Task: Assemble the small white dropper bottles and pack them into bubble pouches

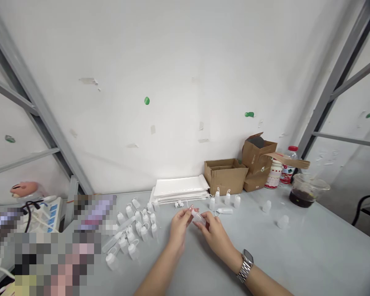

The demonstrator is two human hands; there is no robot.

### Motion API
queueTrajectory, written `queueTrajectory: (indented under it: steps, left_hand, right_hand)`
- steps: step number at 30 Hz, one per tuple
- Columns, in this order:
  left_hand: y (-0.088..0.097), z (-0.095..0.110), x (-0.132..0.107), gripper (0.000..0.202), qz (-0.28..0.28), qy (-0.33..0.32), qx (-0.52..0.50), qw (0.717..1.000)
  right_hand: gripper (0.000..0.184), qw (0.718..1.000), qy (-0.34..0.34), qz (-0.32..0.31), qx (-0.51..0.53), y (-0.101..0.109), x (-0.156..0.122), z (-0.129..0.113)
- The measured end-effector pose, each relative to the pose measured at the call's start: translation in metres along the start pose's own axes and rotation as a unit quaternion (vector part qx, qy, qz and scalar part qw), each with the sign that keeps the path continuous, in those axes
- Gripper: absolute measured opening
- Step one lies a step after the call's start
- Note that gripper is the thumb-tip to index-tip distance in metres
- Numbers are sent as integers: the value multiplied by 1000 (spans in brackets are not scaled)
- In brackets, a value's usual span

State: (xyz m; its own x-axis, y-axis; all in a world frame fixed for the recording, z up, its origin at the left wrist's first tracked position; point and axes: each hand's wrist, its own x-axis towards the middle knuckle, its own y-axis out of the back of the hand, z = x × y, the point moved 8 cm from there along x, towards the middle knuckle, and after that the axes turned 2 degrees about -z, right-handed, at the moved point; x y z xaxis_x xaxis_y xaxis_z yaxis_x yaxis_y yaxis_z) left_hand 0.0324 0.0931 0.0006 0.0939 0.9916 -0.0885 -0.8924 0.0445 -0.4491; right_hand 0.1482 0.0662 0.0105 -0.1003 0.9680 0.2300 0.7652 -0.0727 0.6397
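Between my hands, above the grey table, a small translucent squeeze bottle (198, 218) lies tilted. My right hand (215, 231), with a watch on its wrist, wraps its fingers round the bottle's body. At the bottle's top end, my left hand (179, 225) pinches with thumb and fingertips; the tip itself is mostly covered by them. Just behind my right hand, a similar bottle (225, 211) lies on its side. Several more stand close by, one of them a capped bottle (212, 203). Left of my left hand is a loose group of capped bottles (138, 226).
White padded envelopes (181, 186) are stacked against the wall beside an open cardboard box (226, 181) and a brown paper bag (259, 166). Rightward stand a clear bowl of dark liquid (302, 197) and two small bottles, including a translucent one (283, 222). A power strip (51, 213) sits far left.
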Motion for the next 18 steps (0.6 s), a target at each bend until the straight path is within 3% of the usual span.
queueTrajectory:
  steps: [6,9,13,18]
  left_hand:
    - [1,-9,-1,30,-3,40,-58,998]
    - [2,-7,-2,29,5,43,-69,997]
    - [-3,-6,-3,26,-10,54,-71,996]
    - [-16,-8,-7,29,-61,87,-67,992]
  right_hand:
    - [22,999,-9,9,45,0,2,2]
    - [28,987,-15,-36,153,-8,4,0]
    - [37,933,-47,-107,341,-19,7,-4]
    - [35,838,-51,-194,507,-26,3,-15]
